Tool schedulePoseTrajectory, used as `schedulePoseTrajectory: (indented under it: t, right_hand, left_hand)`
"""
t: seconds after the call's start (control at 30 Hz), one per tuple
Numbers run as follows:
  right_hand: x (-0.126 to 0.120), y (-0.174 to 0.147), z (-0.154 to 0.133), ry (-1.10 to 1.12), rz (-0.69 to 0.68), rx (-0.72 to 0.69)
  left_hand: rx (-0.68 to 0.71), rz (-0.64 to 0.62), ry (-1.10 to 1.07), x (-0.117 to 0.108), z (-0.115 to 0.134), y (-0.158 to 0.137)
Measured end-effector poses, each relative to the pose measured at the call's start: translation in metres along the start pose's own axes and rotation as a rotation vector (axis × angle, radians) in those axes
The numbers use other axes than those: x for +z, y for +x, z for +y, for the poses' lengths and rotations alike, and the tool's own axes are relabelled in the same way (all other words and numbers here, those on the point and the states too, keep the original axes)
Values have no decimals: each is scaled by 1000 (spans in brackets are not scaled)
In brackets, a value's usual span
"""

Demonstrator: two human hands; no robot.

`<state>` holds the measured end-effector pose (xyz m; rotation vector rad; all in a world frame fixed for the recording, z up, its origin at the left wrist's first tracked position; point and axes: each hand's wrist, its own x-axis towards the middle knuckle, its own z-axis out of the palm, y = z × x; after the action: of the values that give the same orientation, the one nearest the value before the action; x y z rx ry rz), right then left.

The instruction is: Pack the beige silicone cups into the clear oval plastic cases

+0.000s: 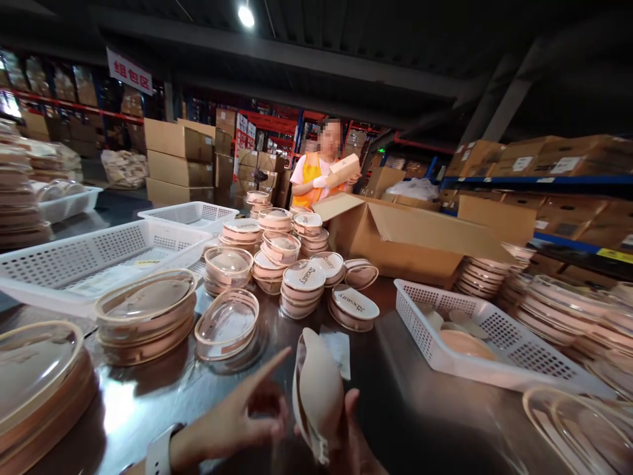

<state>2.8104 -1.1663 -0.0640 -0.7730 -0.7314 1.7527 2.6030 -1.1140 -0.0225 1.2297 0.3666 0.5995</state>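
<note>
My right hand (357, 439) is closed around a beige, cup-shaped item (321, 376) that looks like a bra folded in half, held upright near the table's front edge. Its left side shows an open seam between two layers. To the left, my left hand (252, 409) is apart from it, index finger stretched out and thumb separate, holding nothing. A white watch band is on that wrist. Behind the beige item lies a small whitish slip (339, 353). Beyond it stand oval boxes with clear lids, among them an open-looking clear one (227, 323) and a lettered one (353, 307).
White perforated baskets stand at left (30, 284) and right (475, 356); the right one holds beige and orange cups. A large open carton (405, 244) is at the back. More oval boxes (143, 316) are stacked around. Across the table a person (311, 175) holds a carton.
</note>
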Motion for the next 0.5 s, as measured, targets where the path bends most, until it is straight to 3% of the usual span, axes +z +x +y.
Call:
schedulePoseTrajectory:
  t: [0.03, 0.13, 0.17, 0.23, 0.33, 0.4, 0.5]
  right_hand:
    - [-1, -1, -4, -1, 14, 13]
    - [-2, -4, -16, -18, 70, 71]
    - [0, -5, -19, -25, 103, 60]
    - [7, -6, -22, -20, 179, 4]
    - [18, -6, -25, 11, 235, -12]
    - [23, -5, -26, 36, 230, -24]
    - [23, -3, -26, 51, 220, -74]
  left_hand:
    - [67, 95, 221, -10, 3, -1]
    - [304, 609, 1030, -47, 4, 1]
    - [328, 748, 1263, -61, 1, 3]
    - [265, 910, 1578, -83, -7, 6]
    - [145, 946, 1658, -98, -15, 9]
    - [202, 923, 1509, -94, -13, 9]
    - [335, 815, 1317, -67, -8, 9]
